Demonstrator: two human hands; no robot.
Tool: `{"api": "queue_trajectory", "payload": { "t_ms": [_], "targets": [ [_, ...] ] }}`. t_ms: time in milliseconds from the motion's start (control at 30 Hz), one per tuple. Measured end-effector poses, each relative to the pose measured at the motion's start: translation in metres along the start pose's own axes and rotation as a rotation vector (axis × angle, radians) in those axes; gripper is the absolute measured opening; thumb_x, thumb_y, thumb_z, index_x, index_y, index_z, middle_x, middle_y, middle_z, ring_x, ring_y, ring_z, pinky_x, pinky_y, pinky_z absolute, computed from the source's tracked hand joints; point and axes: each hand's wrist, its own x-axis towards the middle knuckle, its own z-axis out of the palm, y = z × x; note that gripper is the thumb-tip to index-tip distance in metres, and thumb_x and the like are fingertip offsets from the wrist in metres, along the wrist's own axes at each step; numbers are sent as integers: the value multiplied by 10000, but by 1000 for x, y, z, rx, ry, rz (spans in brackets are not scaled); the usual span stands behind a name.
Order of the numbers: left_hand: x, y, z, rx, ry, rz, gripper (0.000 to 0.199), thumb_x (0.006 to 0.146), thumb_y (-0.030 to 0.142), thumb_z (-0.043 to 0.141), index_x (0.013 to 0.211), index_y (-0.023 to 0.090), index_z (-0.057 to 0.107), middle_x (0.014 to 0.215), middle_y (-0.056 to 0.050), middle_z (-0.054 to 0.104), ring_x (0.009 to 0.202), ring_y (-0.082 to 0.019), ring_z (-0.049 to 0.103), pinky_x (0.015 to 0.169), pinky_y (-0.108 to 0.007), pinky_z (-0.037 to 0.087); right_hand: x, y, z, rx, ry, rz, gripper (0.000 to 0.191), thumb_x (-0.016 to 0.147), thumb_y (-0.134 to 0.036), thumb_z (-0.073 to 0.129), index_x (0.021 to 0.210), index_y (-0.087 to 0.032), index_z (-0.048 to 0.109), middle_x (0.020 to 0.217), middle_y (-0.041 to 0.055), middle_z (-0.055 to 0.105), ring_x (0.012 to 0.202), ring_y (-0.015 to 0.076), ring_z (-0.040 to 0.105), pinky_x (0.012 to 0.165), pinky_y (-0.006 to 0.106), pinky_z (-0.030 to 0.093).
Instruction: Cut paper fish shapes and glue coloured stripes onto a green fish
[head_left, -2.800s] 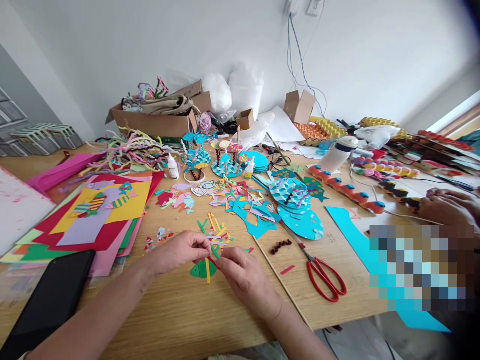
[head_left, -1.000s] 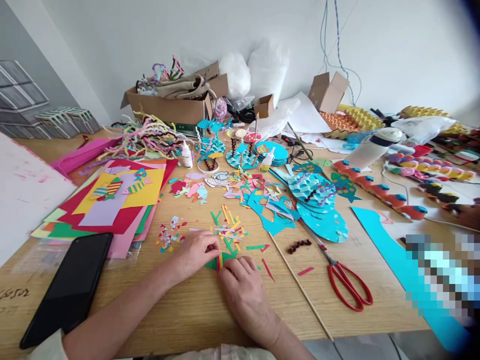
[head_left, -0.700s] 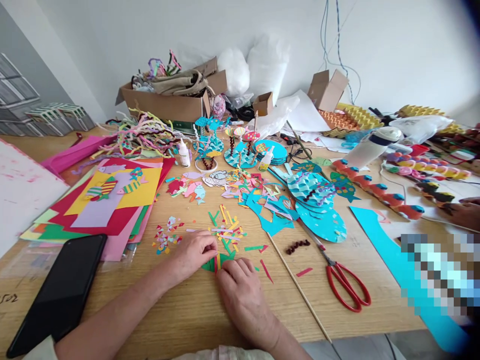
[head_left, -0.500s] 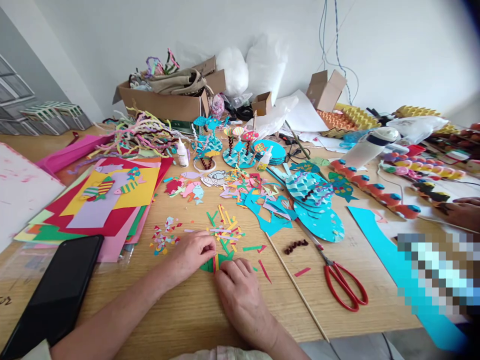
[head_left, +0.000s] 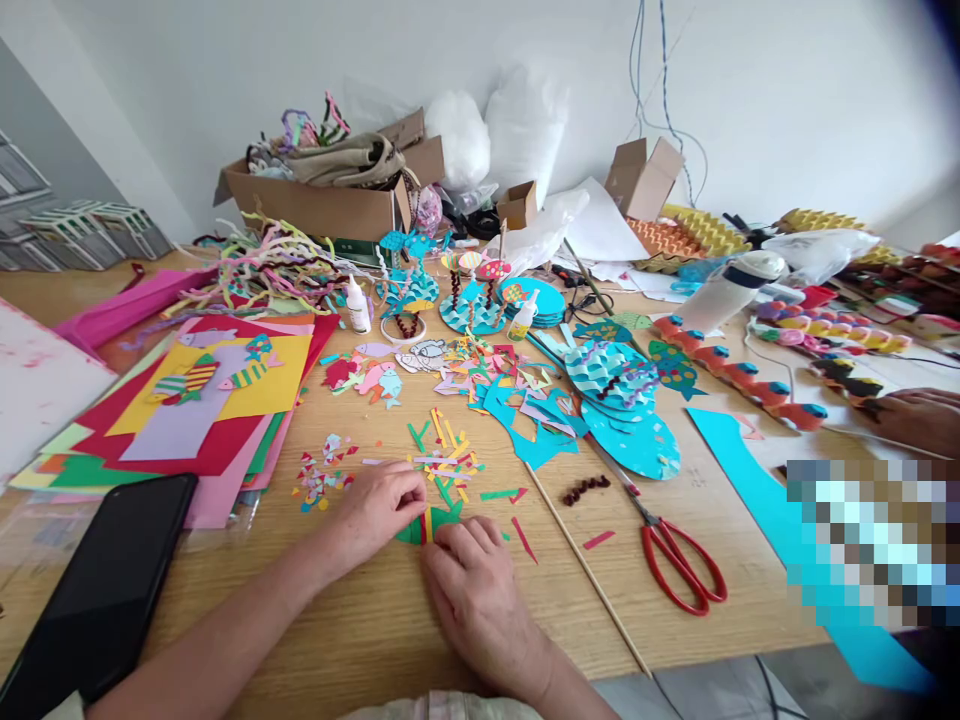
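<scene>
A green paper fish [head_left: 442,517] lies flat on the table between my hands, with red and yellow paper strips [head_left: 427,524] across its body. My left hand [head_left: 386,503] is closed in a pinch at the fish's upper left; whatever its fingertips hold is hidden. Curled over the fish's lower right edge, my right hand [head_left: 480,585] holds it against the table and covers part of it. Just beyond the fish are loose yellow, green and pink paper strips [head_left: 450,455]. Tiny cut paper bits [head_left: 324,475] are scattered to the left.
Red-handled scissors [head_left: 682,565] and a thin wooden stick [head_left: 585,565] lie to the right. A black phone [head_left: 105,590] and stacked coloured paper [head_left: 217,440] are on the left. Glue bottles [head_left: 358,308] stand farther back. A co-worker's hand [head_left: 919,420] is at the far right.
The view has shifted slightly, so the table things appear a little farther left. Both hands stay at the green fish in nearly the same pose.
</scene>
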Motion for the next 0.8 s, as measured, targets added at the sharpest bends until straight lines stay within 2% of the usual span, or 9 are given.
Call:
{"api": "queue_trajectory", "payload": {
  "t_ms": [300, 567, 800],
  "targets": [
    [1, -1, -1, 21, -16, 10, 159, 741, 113, 503, 605, 184, 545, 634, 33, 506, 607, -123, 471, 544, -222, 309, -3, -1, 0, 4, -29, 15, 146, 845, -109, 449, 826, -167, 582, 772, 34, 544, 716, 170, 454, 663, 303, 327],
    [1, 6, -2, 41, -2, 10, 147, 733, 85, 494, 629, 184, 524, 649, 29, 518, 621, -132, 469, 570, -233, 324, -1, -1, -1, -26, -53, 17, 161, 843, -112, 435, 784, -172, 572, 753, 30, 532, 706, 167, 463, 651, 301, 348],
    [2, 7, -1, 23, 47, -26, 127, 745, 86, 466, 673, 190, 480, 656, 33, 528, 629, -133, 483, 585, -235, 354, 0, -3, 1, -11, -20, 6, 176, 849, -114, 418, 774, -172, 567, 767, 41, 540, 712, 174, 486, 648, 307, 386]
  ]
}}
